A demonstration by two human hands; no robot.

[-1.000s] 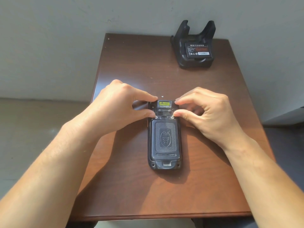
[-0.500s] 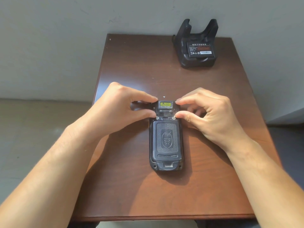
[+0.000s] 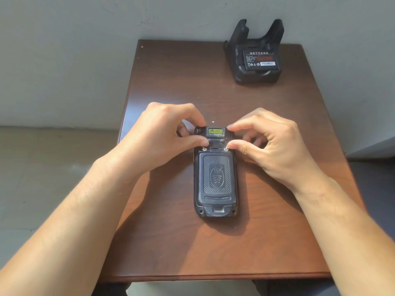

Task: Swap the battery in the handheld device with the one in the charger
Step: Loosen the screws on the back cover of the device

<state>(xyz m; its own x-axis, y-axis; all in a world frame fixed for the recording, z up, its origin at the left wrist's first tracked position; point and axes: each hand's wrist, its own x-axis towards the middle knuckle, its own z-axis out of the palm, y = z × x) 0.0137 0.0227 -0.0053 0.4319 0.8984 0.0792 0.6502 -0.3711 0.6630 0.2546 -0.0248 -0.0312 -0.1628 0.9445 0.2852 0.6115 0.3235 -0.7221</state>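
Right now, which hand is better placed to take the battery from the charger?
Right hand, probably. The charger with its battery stands at the table's far right corner, on that hand's side. The left hand would cross over the handheld device.

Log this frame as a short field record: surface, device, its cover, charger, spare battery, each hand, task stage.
surface: brown wooden table against a wall
device: black handheld device, face down, mid-table
cover: battery cover on, looks closed
charger: black cradle at the far right corner
spare battery: labelled battery seated in the cradle
left hand: thumb tip at the left silver latch
right hand: thumb tip at the right silver latch
stage: cover not yet off; no battery moved
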